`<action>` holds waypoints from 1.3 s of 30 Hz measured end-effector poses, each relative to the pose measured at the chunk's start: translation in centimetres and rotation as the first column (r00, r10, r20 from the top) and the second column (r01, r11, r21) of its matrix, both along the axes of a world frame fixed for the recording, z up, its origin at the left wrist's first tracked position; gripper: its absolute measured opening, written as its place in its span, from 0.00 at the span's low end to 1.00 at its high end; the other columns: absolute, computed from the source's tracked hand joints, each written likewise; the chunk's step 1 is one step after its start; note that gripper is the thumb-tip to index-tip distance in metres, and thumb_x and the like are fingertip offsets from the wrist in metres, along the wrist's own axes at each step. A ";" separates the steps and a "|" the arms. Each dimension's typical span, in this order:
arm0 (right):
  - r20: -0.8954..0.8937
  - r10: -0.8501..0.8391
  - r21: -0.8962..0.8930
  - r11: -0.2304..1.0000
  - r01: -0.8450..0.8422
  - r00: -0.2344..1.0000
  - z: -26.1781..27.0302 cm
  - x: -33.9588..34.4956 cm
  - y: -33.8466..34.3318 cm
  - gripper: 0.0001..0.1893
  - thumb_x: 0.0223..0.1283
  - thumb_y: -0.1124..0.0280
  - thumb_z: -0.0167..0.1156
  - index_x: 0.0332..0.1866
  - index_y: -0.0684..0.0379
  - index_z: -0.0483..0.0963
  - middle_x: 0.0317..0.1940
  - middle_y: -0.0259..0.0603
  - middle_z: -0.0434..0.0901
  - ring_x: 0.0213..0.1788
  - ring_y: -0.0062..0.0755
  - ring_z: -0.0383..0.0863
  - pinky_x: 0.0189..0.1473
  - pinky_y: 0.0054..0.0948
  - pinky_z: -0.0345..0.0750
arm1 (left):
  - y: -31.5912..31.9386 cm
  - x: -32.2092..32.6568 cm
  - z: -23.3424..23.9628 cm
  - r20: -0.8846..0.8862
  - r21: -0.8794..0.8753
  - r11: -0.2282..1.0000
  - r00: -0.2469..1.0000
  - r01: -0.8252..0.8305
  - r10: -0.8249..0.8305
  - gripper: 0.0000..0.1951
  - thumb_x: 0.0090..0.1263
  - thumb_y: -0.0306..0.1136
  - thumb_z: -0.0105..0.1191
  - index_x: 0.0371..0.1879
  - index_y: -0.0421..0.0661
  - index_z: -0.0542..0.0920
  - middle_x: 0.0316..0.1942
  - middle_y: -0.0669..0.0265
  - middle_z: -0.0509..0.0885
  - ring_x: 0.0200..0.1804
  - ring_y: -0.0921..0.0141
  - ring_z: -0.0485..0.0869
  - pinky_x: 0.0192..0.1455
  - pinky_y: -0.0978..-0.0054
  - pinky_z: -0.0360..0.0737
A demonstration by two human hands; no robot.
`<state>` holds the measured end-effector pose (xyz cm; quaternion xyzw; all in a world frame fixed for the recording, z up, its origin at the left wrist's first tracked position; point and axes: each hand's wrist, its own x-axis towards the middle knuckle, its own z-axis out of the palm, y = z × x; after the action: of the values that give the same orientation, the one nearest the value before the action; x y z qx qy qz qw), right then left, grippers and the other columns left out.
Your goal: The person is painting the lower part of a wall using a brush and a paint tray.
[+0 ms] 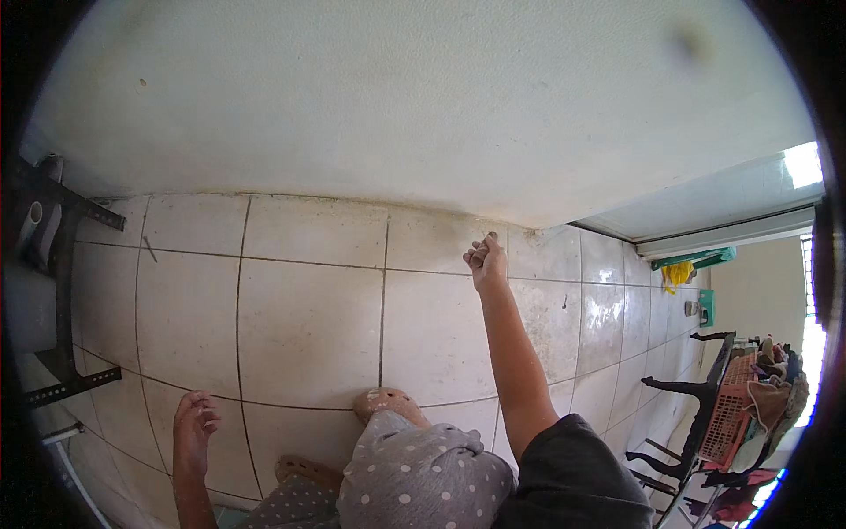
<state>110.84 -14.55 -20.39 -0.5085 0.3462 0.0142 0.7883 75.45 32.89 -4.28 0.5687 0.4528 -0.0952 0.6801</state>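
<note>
My right hand [486,259] reaches forward, with its fingers curled, close to where the white wall [423,112] meets the tiled floor [310,317]. Whether something small sits inside those fingers cannot be told. Pale dust coats the fingertips. Lower left, my left hand [193,423] hangs over the tiles, its fingers loosely bent and nothing visible in them. Brownish stains run along the wall's bottom edge, and the paint looks uneven at the corner. Below me are brown clogs [390,400] and polka-dot trousers [423,476].
A black metal stand [66,264] occupies the left edge. On the right, a pink plastic basket [727,410] full of things rests on a dark chair [694,390]. Farther back are a yellow bag [677,274], a green stool [707,308] and a doorframe [733,231].
</note>
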 end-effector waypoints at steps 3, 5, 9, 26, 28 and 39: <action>-0.033 -0.069 -0.110 0.992 0.065 0.997 -0.7 1.1 -0.9 0.12 0.69 0.60 0.43 0.39 0.58 0.66 0.15 0.32 0.65 0.19 0.24 0.68 0.19 0.25 0.64 | 0.0 -0.5 -0.2 -0.038 0.013 1.000 0.999 -0.022 0.023 0.13 0.64 0.37 0.46 0.45 0.50 0.74 0.36 0.74 0.74 0.37 0.76 0.75 0.41 0.79 0.69; -0.044 -0.057 -0.227 0.973 0.045 0.997 -1.6 2.1 -1.7 0.12 0.69 0.60 0.43 0.41 0.58 0.66 0.18 0.34 0.70 0.20 0.24 0.71 0.19 0.24 0.66 | 0.0 -0.6 -0.2 -0.038 0.012 1.000 0.999 -0.022 0.023 0.12 0.63 0.36 0.46 0.45 0.50 0.74 0.35 0.74 0.74 0.36 0.77 0.75 0.40 0.79 0.68; -0.104 -0.096 -0.343 0.938 0.055 0.990 -3.9 4.6 -2.9 0.11 0.69 0.62 0.43 0.46 0.55 0.68 0.34 0.44 0.79 0.28 0.28 0.78 0.24 0.24 0.76 | -0.1 -0.6 0.1 -0.080 0.028 0.999 0.996 -0.034 0.036 0.12 0.63 0.35 0.45 0.45 0.50 0.74 0.34 0.73 0.74 0.35 0.77 0.75 0.39 0.80 0.68; 0.046 0.236 -0.226 0.949 -0.220 0.971 -4.6 5.0 -0.5 0.08 0.67 0.68 0.51 0.37 0.62 0.70 0.23 0.38 0.75 0.17 0.27 0.73 0.17 0.22 0.64 | -0.2 0.2 -0.1 -0.089 0.042 0.999 0.996 -0.004 0.008 0.12 0.63 0.37 0.47 0.44 0.51 0.74 0.34 0.73 0.75 0.35 0.76 0.75 0.39 0.79 0.68; -0.040 0.338 -0.239 0.910 -0.338 0.940 -4.7 5.4 -1.4 0.06 0.67 0.70 0.51 0.36 0.61 0.68 0.24 0.38 0.75 0.17 0.28 0.75 0.17 0.24 0.66 | -0.1 0.3 0.0 -0.088 0.051 0.999 0.996 -0.012 0.017 0.12 0.63 0.37 0.47 0.44 0.51 0.74 0.34 0.73 0.75 0.35 0.76 0.75 0.39 0.79 0.69; -0.031 0.341 -0.161 0.926 -0.341 0.940 -4.3 6.2 -3.8 0.06 0.66 0.76 0.49 0.42 0.68 0.69 0.26 0.48 0.78 0.21 0.34 0.79 0.17 0.28 0.71 | 0.0 -1.1 0.0 -0.191 0.007 0.998 0.980 -0.057 0.058 0.12 0.63 0.36 0.47 0.45 0.50 0.74 0.34 0.73 0.75 0.35 0.76 0.76 0.37 0.79 0.69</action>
<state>117.02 -18.32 -24.70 -0.6242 0.2533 0.1229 0.7288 74.33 32.91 -4.30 0.5442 0.5322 -0.1291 0.6356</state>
